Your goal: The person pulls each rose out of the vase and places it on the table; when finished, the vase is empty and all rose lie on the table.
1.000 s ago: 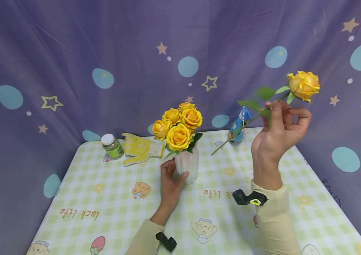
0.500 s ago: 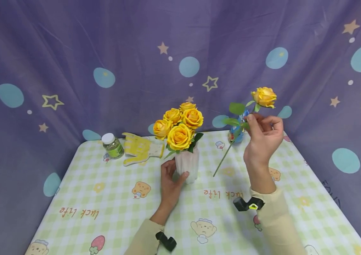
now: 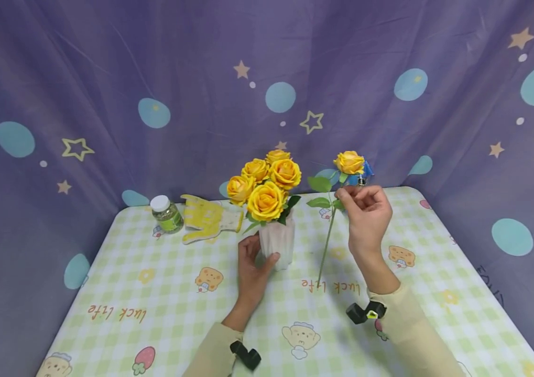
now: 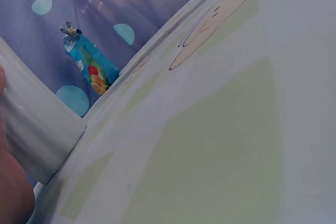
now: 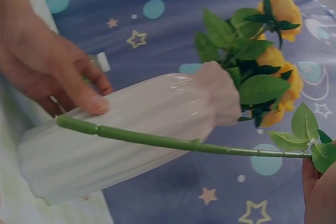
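Yellow petals top the single rose that the right hand pinches by its upper stem, just below the leaves, fingers curled in around it. The stem hangs almost upright, tilted slightly, its cut end low over the checked tablecloth, near the printed lettering — whether it touches the cloth cannot be told. From the right wrist view the same green stem runs across in front of the vase, apart from it.

The white ribbed vase stands at about 9 o'clock from the held rose, near but not touching. The left hand grips its lower body, thumb on one side, fingers wrapped round the other. Four yellow roses with dark leaves already fill its mouth — the bunch crowds the opening.

At 12 o'clock from the right hand, directly behind the held bloom and partly hidden by it, stands a blue snack packet. Toward 10 o'clock from the vase lie a yellow glove and, just beside it, a small jar with a white lid. A purple starred cloth hangs behind the table.
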The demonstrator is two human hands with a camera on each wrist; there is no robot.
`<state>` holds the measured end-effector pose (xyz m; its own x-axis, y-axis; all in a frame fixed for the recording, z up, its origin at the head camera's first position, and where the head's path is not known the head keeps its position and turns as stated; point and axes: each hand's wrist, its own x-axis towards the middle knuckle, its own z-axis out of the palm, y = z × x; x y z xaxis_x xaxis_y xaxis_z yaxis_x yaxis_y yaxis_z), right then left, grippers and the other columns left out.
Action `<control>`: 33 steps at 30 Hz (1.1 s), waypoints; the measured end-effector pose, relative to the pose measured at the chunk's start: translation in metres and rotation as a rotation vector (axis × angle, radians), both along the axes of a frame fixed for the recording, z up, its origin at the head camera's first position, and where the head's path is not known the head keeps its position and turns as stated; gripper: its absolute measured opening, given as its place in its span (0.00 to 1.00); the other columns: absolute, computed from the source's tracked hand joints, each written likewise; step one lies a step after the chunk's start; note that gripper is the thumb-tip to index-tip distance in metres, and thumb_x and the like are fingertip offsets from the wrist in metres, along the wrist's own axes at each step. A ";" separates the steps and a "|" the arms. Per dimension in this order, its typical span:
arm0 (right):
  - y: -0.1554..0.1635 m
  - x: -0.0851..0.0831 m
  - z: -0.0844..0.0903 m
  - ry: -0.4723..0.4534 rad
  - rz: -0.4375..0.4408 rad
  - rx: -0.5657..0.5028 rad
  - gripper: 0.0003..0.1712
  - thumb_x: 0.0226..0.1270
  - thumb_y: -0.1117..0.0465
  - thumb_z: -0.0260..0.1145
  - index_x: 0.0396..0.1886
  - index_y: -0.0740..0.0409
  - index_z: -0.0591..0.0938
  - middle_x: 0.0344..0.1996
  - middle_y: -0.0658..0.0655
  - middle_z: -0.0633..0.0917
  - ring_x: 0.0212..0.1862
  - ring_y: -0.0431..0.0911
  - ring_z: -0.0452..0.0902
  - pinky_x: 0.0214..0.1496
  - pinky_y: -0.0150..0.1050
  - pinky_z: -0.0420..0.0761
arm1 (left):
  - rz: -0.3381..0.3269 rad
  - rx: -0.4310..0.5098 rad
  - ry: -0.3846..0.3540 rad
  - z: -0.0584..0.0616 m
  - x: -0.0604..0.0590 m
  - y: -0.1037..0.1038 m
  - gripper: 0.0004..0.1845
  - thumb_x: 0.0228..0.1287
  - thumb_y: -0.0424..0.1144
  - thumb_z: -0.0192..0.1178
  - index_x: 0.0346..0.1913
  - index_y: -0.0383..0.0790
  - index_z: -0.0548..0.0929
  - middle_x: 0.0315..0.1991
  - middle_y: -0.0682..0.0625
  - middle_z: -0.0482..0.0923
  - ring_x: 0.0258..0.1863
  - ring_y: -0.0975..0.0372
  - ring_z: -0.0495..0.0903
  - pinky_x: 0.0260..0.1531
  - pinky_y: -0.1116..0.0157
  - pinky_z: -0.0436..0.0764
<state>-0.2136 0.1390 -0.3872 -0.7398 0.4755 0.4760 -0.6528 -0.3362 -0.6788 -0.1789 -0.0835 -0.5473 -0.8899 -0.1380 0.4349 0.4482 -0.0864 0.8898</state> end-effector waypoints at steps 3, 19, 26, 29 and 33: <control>-0.001 0.001 -0.008 -0.036 0.011 0.026 0.17 0.55 0.81 0.73 0.26 0.71 0.70 0.29 0.60 0.88 0.34 0.49 0.87 0.38 0.36 0.87 | 0.005 -0.005 -0.004 0.001 0.001 0.000 0.32 0.62 0.25 0.69 0.66 0.36 0.66 0.71 0.45 0.71 0.69 0.52 0.71 0.71 0.60 0.65; -0.004 0.002 -0.060 -0.305 0.085 0.239 0.22 0.57 0.71 0.77 0.30 0.75 0.69 0.32 0.60 0.89 0.36 0.48 0.87 0.36 0.32 0.84 | 0.021 -0.003 -0.021 0.000 -0.001 0.001 0.33 0.59 0.21 0.69 0.65 0.33 0.65 0.70 0.43 0.72 0.68 0.54 0.72 0.71 0.61 0.64; -0.003 0.000 -0.082 -0.465 0.091 0.310 0.19 0.58 0.73 0.76 0.30 0.72 0.71 0.31 0.54 0.89 0.35 0.43 0.87 0.35 0.30 0.85 | 0.008 -0.006 -0.023 0.000 0.000 -0.001 0.32 0.61 0.25 0.70 0.65 0.36 0.66 0.70 0.46 0.72 0.69 0.53 0.71 0.73 0.58 0.63; -0.003 0.000 -0.090 -0.508 0.122 0.339 0.18 0.58 0.73 0.75 0.31 0.72 0.71 0.32 0.53 0.89 0.36 0.42 0.87 0.37 0.30 0.85 | 0.011 -0.004 -0.026 0.001 0.000 -0.001 0.33 0.61 0.26 0.70 0.65 0.37 0.66 0.70 0.47 0.73 0.69 0.53 0.71 0.73 0.57 0.63; -0.002 0.001 -0.103 -0.566 0.177 0.368 0.17 0.60 0.72 0.75 0.31 0.69 0.71 0.33 0.56 0.89 0.36 0.42 0.87 0.39 0.31 0.85 | 0.011 0.001 -0.034 0.001 0.000 0.000 0.32 0.61 0.26 0.70 0.65 0.37 0.66 0.70 0.48 0.73 0.69 0.53 0.71 0.73 0.54 0.62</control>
